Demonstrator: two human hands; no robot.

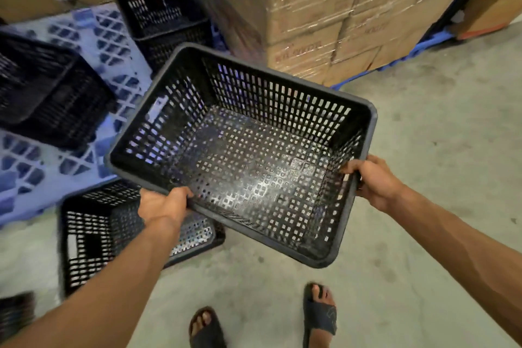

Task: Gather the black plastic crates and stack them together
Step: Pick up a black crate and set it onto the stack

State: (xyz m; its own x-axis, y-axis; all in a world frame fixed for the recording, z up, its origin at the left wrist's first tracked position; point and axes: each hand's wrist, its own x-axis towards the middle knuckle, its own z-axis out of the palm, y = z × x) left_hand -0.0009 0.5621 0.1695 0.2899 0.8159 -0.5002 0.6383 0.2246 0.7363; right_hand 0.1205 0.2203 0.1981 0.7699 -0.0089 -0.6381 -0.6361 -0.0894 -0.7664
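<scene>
I hold an empty black perforated crate in the air in front of me, its opening facing up. My left hand grips its near long rim. My right hand grips the right short end at the handle slot. Below my left arm another black crate rests on the floor. A third black crate lies tilted on the blue pallet at left. A fourth black crate stands on the pallet at the back.
The blue plastic pallet covers the left side. Shrink-wrapped cardboard boxes are stacked on another blue pallet behind the held crate. Bare concrete floor lies to the right. My sandalled feet stand below.
</scene>
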